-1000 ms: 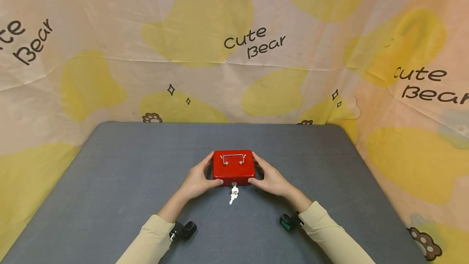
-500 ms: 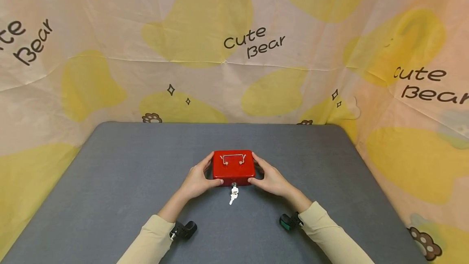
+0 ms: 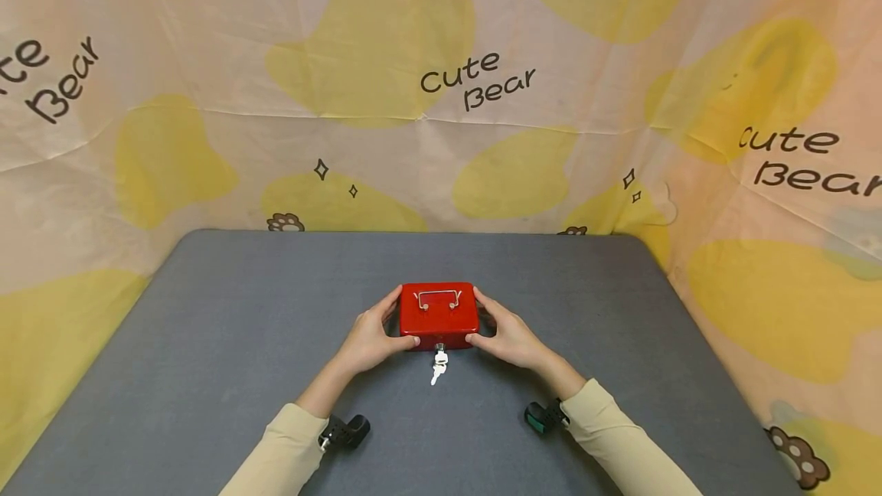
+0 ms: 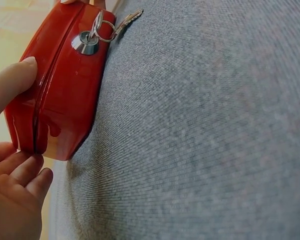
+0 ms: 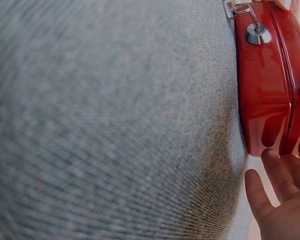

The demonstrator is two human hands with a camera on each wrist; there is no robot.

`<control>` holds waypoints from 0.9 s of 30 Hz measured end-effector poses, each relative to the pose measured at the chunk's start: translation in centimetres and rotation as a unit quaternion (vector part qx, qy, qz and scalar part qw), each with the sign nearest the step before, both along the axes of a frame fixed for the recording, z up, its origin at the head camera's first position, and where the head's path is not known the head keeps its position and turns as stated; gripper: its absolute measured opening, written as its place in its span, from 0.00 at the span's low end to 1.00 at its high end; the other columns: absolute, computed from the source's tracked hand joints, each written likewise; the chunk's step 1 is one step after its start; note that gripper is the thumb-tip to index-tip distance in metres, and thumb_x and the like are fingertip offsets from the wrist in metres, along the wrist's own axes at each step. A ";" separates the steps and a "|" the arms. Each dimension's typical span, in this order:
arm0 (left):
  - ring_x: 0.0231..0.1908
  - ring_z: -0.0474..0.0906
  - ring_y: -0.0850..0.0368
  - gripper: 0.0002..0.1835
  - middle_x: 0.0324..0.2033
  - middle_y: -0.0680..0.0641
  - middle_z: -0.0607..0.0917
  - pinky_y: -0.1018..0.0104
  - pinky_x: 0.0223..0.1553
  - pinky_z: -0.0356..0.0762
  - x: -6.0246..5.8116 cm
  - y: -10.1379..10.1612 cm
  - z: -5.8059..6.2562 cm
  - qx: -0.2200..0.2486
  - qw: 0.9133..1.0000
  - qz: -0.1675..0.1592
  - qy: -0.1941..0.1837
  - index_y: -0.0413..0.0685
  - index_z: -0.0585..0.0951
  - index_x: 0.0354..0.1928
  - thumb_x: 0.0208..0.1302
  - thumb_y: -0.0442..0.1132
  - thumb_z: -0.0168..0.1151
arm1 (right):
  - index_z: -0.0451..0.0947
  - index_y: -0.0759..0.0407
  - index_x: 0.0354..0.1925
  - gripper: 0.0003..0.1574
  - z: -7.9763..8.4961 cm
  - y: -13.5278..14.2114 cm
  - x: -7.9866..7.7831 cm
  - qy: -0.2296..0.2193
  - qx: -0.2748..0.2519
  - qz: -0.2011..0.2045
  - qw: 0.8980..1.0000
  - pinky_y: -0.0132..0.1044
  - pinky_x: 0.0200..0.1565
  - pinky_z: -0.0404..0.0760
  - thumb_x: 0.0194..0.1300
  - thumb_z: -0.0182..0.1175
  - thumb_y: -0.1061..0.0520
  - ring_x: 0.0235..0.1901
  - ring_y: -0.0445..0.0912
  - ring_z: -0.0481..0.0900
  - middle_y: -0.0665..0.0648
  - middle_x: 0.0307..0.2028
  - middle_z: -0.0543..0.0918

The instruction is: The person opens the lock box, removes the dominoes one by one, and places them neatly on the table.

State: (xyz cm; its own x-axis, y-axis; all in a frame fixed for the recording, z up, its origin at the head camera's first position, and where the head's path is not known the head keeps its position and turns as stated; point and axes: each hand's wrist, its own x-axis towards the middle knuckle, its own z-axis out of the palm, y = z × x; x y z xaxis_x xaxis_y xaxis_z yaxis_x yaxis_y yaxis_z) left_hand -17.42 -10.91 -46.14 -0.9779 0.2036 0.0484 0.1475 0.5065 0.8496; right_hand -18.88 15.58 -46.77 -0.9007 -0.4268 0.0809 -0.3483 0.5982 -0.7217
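At the near edge we note pale sleeves (image 3: 282, 446), each ending at a black wrist device (image 3: 350, 432). Further in, keys (image 3: 439, 362) hang from the front lock (image 4: 86, 44) of the red box (image 3: 439, 320), seated, lid closed, on the grey surface (image 3: 276, 312). We find the left grip (image 3: 372, 339) and right grip (image 3: 510, 337) each pinching one end of it, thumbs at the front. Against the preceding second, we record no appreciable change; we judge the work paused at a steady hold, no opening evident. Behind hangs patterned cloth (image 3: 375, 37).
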 end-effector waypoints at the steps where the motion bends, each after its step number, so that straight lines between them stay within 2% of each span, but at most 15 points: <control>1: 0.61 0.67 0.46 0.49 0.64 0.41 0.66 0.55 0.58 0.68 0.0 0.0 0.0 0.000 1.000 0.000 0.000 0.45 0.59 0.69 0.44 0.42 0.74 | 0.49 0.54 0.71 0.52 0.0 0.0 0.0 0.001 0.000 0.000 1.000 0.47 0.53 0.75 0.55 0.66 0.50 0.55 0.51 0.73 0.58 0.63 0.67; 8: 0.60 0.68 0.47 0.48 0.64 0.40 0.67 0.55 0.58 0.68 0.0 -0.1 0.1 0.004 1.000 -0.007 0.014 0.43 0.59 0.68 0.44 0.40 0.74 | 0.51 0.56 0.70 0.51 0.2 0.0 0.1 0.025 -0.009 0.007 1.000 0.46 0.52 0.76 0.55 0.66 0.52 0.53 0.51 0.75 0.60 0.61 0.69; 27: 0.60 0.68 0.50 0.44 0.62 0.42 0.69 0.57 0.58 0.67 -0.2 -0.3 0.6 0.017 1.000 -0.005 0.005 0.44 0.61 0.67 0.49 0.45 0.71 | 0.53 0.54 0.70 0.46 0.6 0.0 0.0 0.006 -0.019 -0.005 1.000 0.42 0.52 0.76 0.58 0.63 0.51 0.54 0.49 0.75 0.57 0.63 0.68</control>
State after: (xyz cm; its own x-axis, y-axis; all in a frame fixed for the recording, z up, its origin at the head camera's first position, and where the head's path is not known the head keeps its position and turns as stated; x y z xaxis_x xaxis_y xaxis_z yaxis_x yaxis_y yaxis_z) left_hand -17.59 -11.26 -45.55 -0.9753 0.2112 0.0646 0.1604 0.4764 0.8645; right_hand -18.92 15.55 -46.12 -0.9040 -0.4137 0.1078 -0.3511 0.5747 -0.7393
